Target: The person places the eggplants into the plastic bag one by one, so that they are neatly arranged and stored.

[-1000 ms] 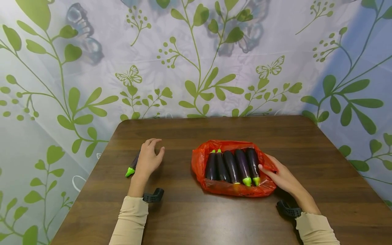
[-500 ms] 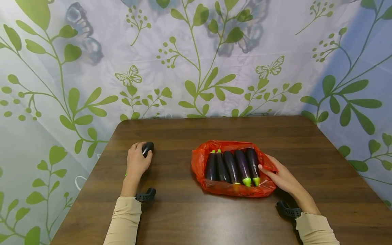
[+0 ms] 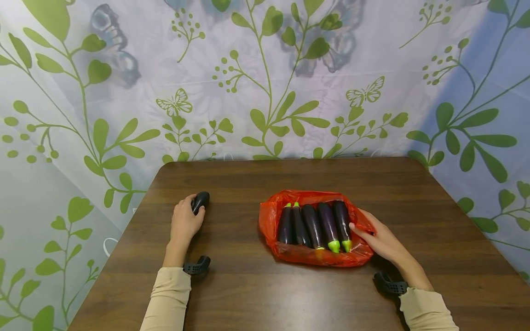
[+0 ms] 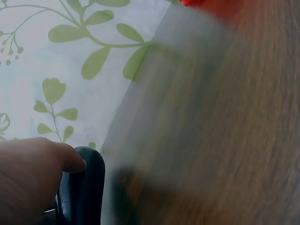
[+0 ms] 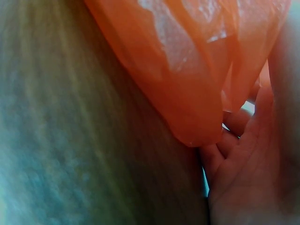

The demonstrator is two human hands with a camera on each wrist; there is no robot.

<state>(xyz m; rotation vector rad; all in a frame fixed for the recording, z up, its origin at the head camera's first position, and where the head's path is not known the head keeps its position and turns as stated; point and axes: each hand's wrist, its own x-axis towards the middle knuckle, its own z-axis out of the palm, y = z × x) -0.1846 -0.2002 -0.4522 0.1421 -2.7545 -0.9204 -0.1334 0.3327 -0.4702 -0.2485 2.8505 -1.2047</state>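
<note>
On the left of the table, my left hand (image 3: 186, 219) grips a dark eggplant (image 3: 201, 202); its rounded end shows past the fingers and the rest is hidden by the hand. In the left wrist view the thumb presses along the eggplant (image 4: 89, 187). A red plastic bag (image 3: 271, 220) lies at centre right with its mouth open upward. Several eggplants (image 3: 313, 225) lie side by side inside, some with green stem ends. My right hand (image 3: 383, 234) pinches the bag's right rim, thumb on the inside. The right wrist view shows the bag (image 5: 187, 84) hanging over the fingers.
The brown wooden table (image 3: 248, 294) runs back to a wall hanging (image 3: 232, 115) with green leaves and butterflies. Bare tabletop separates the left hand from the bag. A black wrist device (image 3: 198, 265) sits on the left wrist, another device (image 3: 390, 283) on the right.
My left hand has moved left onto the single eggplant and closed round it; the eggplant's green stem end is now hidden. The right hand and the bag have stayed in place.
</note>
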